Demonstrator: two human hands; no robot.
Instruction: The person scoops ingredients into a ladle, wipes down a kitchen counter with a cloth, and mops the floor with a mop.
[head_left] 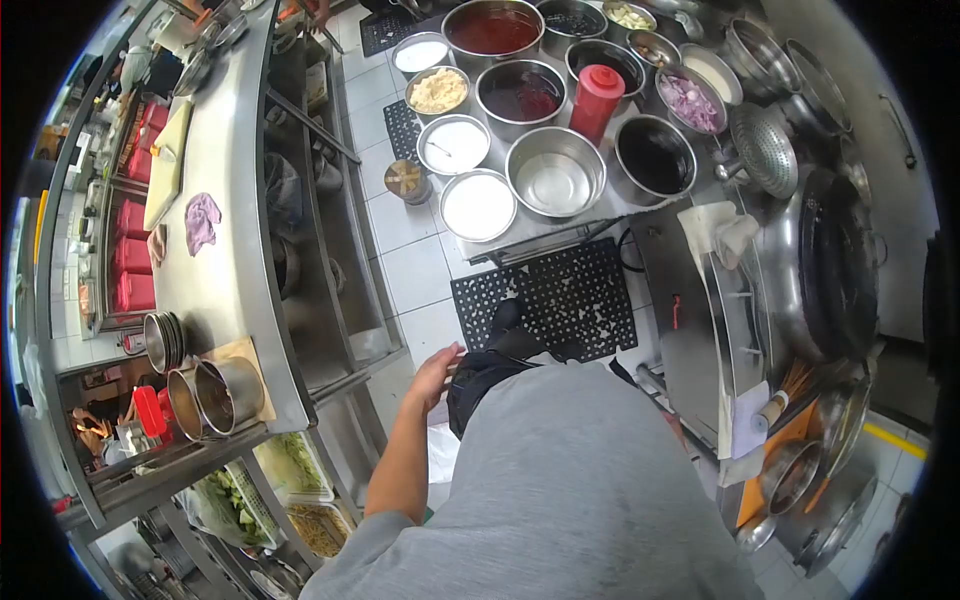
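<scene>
My left hand [436, 378] hangs beside my left hip, near the dark cloth at my waist, with its fingers loosely apart and nothing in them. My right hand is out of sight, hidden by my body. Ahead stands a low metal table [530, 238] bearing several steel pots. Among them are a pot of clear liquid [556, 184], a pot of dark liquid [654, 156], bowls of white contents [478, 206], a pot of red sauce [494, 30] and a red squeeze bottle [597, 104]. Chopped onion fills a bowl [690, 104] at the table's right side.
A long steel counter [225, 150] runs along the left, with a pink cloth [202, 222] and two metal pots. On the right are a large wok [838, 265] and a perforated ladle [764, 150]. A black rubber mat [570, 290] lies by my foot.
</scene>
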